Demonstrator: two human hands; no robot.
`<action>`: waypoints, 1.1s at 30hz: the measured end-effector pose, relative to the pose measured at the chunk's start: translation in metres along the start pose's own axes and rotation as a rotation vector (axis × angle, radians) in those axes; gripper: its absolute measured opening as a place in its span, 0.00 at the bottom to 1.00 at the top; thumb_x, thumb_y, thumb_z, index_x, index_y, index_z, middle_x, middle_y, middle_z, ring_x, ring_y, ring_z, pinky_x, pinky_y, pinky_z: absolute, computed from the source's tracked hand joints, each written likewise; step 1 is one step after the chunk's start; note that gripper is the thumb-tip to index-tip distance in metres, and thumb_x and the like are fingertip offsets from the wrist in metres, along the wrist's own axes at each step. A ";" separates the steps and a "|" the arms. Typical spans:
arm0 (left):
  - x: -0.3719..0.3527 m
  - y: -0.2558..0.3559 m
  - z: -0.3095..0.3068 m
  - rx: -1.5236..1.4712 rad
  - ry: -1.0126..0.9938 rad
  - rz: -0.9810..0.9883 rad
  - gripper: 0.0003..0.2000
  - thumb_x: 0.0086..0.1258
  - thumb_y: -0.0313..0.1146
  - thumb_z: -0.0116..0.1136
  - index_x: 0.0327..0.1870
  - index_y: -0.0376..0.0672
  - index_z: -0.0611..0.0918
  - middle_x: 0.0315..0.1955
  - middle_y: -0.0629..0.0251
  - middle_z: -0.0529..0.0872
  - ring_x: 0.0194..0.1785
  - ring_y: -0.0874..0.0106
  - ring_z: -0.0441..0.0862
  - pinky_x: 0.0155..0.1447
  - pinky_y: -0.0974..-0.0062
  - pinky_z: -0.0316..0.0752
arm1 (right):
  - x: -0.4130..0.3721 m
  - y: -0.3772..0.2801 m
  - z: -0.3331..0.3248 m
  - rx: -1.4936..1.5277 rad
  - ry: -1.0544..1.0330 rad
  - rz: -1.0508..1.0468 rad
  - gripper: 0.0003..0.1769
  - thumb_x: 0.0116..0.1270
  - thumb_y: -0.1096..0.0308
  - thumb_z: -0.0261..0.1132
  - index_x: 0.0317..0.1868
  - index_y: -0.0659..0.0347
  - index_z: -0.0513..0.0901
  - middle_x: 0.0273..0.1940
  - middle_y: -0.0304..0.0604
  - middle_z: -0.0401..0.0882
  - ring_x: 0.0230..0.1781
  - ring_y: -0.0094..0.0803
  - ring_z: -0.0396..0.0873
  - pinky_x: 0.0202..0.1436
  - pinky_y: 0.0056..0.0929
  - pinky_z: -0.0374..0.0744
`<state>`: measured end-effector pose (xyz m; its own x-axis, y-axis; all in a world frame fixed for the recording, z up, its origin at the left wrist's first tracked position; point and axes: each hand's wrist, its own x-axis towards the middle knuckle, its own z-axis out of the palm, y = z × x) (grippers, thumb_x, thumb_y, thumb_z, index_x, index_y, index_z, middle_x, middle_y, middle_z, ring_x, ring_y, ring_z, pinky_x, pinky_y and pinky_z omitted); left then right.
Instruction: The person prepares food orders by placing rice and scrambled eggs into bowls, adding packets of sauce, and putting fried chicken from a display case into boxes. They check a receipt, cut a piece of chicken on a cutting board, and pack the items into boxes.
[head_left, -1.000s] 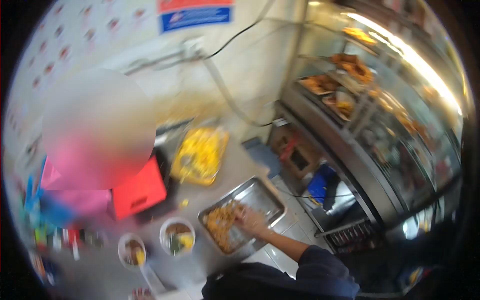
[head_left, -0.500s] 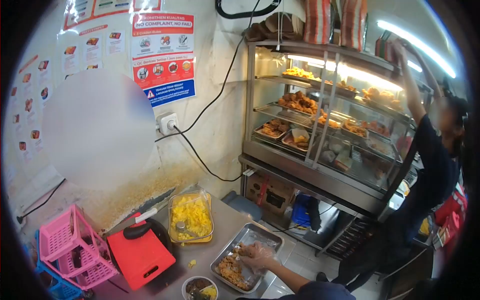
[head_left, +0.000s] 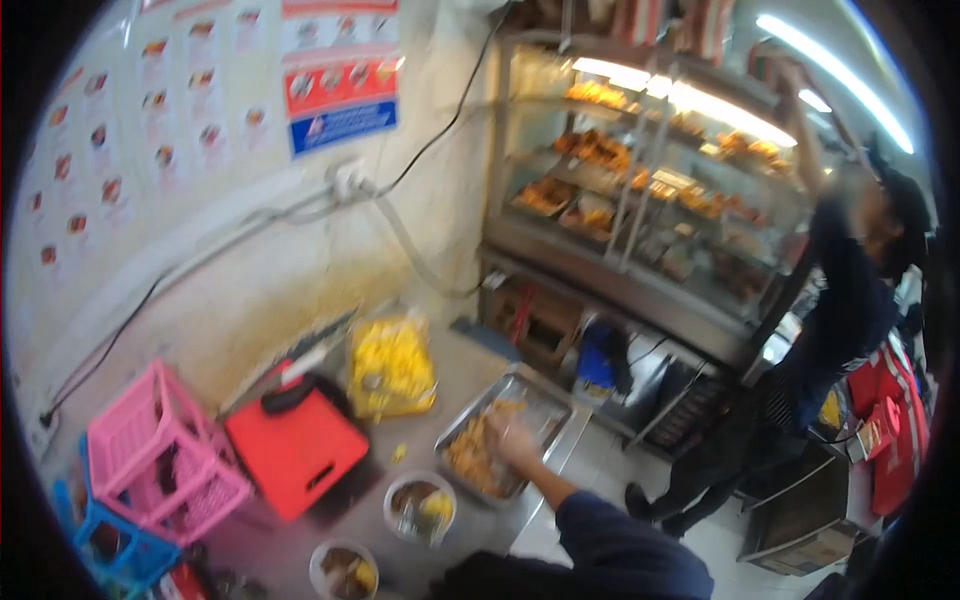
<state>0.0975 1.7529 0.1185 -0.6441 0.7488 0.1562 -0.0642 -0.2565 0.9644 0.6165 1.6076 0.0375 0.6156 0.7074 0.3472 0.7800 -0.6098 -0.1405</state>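
My right hand (head_left: 508,437), in a clear plastic glove, reaches into a rectangular metal tray (head_left: 552,432). It is at a heap of golden-brown fried pieces (head_left: 472,455) on the tray's left side. The fingers are blurred and partly hidden, so I cannot tell whether they grip a piece. To the left of the tray stands a white bowl (head_left: 420,508) with dark brown food and something yellow in it. A second bowl (head_left: 344,572) with similar food is nearer to me. My left hand is out of view.
A container of yellow food (head_left: 392,365) stands behind, beside a red cutting board (head_left: 297,452) with a black-handled utensil. Pink baskets (head_left: 165,450) and a blue basket (head_left: 120,545) are at left. Beyond the counter, a person (head_left: 850,270) reaches up by the glass food cabinet (head_left: 640,170).
The view has tilted downward, bringing the second bowl into sight and blurring the picture. My right hand stays at the fried pieces in the tray. The other person still reaches up.
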 end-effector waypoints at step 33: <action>0.041 0.026 -0.114 -0.124 -0.032 0.004 0.23 0.72 0.48 0.38 0.59 0.38 0.67 0.40 0.59 0.75 0.43 0.68 0.73 0.54 0.68 0.69 | 0.016 -0.183 -0.081 0.576 -0.537 -0.827 0.18 0.58 0.50 0.59 0.33 0.57 0.78 0.33 0.49 0.76 0.35 0.48 0.75 0.39 0.43 0.73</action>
<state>-0.0175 1.7072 0.1252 -0.6200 0.7663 0.1683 -0.1568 -0.3313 0.9304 0.4742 1.7014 0.1441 -0.2500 0.9621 0.1092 0.8189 0.2703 -0.5062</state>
